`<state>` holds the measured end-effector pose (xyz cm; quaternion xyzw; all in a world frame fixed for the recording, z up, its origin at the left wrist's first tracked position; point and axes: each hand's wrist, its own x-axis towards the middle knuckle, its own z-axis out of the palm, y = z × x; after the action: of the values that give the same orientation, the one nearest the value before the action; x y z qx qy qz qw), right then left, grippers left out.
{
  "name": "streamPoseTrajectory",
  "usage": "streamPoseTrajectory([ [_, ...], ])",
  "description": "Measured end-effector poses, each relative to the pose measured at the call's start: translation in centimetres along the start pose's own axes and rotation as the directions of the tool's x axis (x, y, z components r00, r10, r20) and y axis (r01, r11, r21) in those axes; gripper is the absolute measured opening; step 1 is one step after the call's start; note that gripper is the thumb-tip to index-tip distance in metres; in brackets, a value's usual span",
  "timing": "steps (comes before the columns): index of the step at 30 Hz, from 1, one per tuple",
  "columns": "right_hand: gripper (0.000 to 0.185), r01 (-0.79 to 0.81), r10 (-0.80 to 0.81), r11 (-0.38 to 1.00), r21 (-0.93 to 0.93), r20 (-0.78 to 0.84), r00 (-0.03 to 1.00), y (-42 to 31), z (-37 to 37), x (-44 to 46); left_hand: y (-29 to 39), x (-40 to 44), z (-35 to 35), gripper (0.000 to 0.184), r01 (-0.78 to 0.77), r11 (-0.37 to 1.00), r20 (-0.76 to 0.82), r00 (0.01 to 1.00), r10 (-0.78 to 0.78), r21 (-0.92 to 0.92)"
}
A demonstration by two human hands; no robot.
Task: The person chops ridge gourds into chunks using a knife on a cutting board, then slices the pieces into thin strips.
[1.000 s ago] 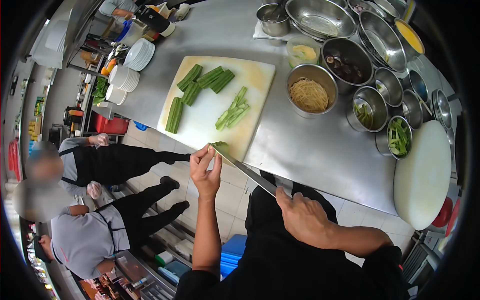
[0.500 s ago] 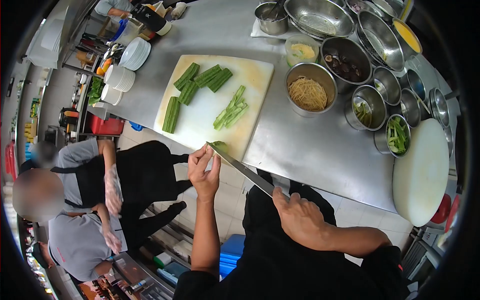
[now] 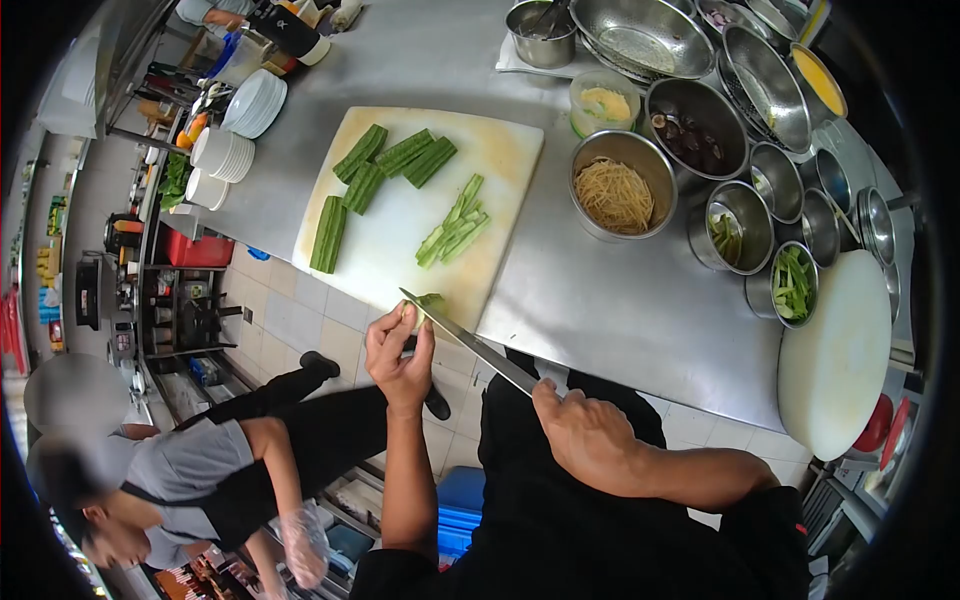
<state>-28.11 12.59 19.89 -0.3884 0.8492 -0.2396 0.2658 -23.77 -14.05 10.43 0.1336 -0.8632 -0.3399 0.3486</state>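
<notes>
Head view, looking down at two bare hands by the near edge of a pale cutting board (image 3: 375, 228) on a steel desk (image 3: 630, 310). Pinching a small green piece (image 3: 431, 300) at its near end with the left hand (image 3: 400, 368), thumb and index finger bent in and nearly meeting, apart by little more than the pinched part. Lying just beyond those fingertips, at the board's near edge, and partly covered by a blade. Cannot tell about any contact between piece and board underneath.

Gripping a long knife (image 3: 478, 350) by the handle with the right hand (image 3: 592, 440), fingers curled closely around. Slanting up and leftward from that fist, with the tip right beside the left fingertips, touching the green piece or passing just over it; cannot tell which.

Lying well apart from both hands, farther up the board: ridged green chunks (image 3: 328, 235) toward the left, and a loose pile of thin green strips (image 3: 455, 222) toward the right. Standing right of the board: a steel pot (image 3: 590, 230) of pale yellow shreds (image 3: 612, 195), just beside a bowl (image 3: 690, 98) of dark pieces (image 3: 690, 140). Showing at lower left: a co-worker (image 3: 200, 465) with a clear-gloved hand (image 3: 305, 545).
</notes>
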Motion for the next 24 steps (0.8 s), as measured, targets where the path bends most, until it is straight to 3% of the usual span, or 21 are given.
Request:
streamPoseTrajectory([
  [4, 0.029, 0.009, -0.009, 0.999, 0.036, 0.013, 1.0, 0.3, -0.1, 0.7, -0.1, 0.1, -0.2, 0.035, -0.067, 0.997, 0.049, 0.997, 0.066, 0.032],
  [7, 0.037, 0.029, -0.028, 0.999, 0.035, -0.017, 0.999, 0.7, 0.5, 1.2, -0.2, -0.1, -0.2, 0.034, -0.047, 0.999, 0.043, 0.998, 0.046, 0.017],
  [17, 0.037, 0.024, -0.025, 0.999, 0.045, 0.014, 1.0, 0.9, 0.4, 2.8, -0.4, -0.2, 0.1, 0.042, -0.039, 0.999, 0.003, 0.999, 0.039, 0.003],
  [23, 0.033, 0.033, -0.038, 0.994, 0.107, 0.04, 0.998, 0.9, 0.0, 4.1, -0.3, -0.1, 0.2, 0.041, -0.032, 0.999, -0.014, 0.999, 0.031, -0.016],
  [24, 0.024, 0.013, -0.023, 0.993, 0.115, 0.083, 0.996, 0.7, -0.4, 4.5, -0.3, -0.1, 0.2, 0.041, -0.028, 0.999, -0.015, 1.0, 0.028, -0.019],
])
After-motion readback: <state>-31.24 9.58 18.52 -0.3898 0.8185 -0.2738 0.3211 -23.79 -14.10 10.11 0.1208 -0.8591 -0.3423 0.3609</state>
